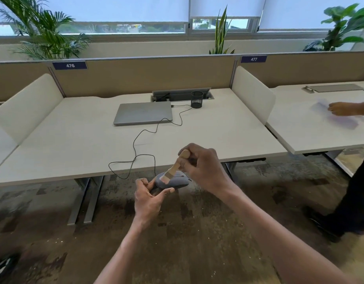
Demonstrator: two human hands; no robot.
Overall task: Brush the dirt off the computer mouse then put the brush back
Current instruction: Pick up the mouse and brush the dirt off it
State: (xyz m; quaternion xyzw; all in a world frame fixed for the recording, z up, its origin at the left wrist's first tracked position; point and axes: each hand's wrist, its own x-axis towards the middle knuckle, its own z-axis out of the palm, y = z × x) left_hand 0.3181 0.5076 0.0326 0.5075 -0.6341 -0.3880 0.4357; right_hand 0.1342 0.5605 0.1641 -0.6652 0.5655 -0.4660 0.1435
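Pale bare wood brush point(178, 165) handle in my right hand point(203, 171), matt grey plastic mouse point(174, 182) in my left hand point(149, 198), smooth matt off-white desk point(74, 144), brushed silver metal laptop point(143, 112), black mesh pen cup point(196, 99), thin black cable point(143, 132)

closed silver laptop point(143, 112) on white desk point(74, 144), beyond the hands | black mesh pen cup point(196, 99) just right of laptop | potted plants point(41, 27) by far window | another person's hand point(338, 108) far right

Grey mouse point(172, 182), pale wooden brush point(177, 167), black cable point(144, 132), silver laptop point(143, 112), off-white desk point(74, 140), mottled brown carpet point(197, 222).
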